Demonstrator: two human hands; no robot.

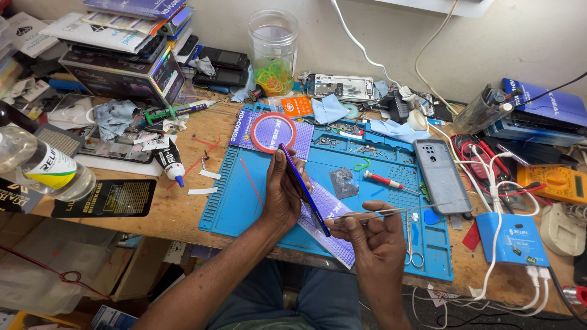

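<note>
My left hand [282,197] grips a blue phone [304,189] on edge, tilted upright above the blue work mat [244,201]. My right hand [376,237] holds thin metal tweezers [379,212] that lie nearly level, their tips pointing right, away from the phone. The right thumb sits close to the phone's lower end. Under both hands lies a purple-white patterned sheet [333,238]. A grey phone back cover [440,176] rests face up on the mat to the right.
A red-handled screwdriver [380,179], a tape ring [273,132], scissors [413,244] and small parts lie on the mat. A clear jar [273,43] stands behind. Boxes stack at the back left, a glue tube [171,161] and bottle [36,166] at left, cables and a yellow multimeter [553,183] at right.
</note>
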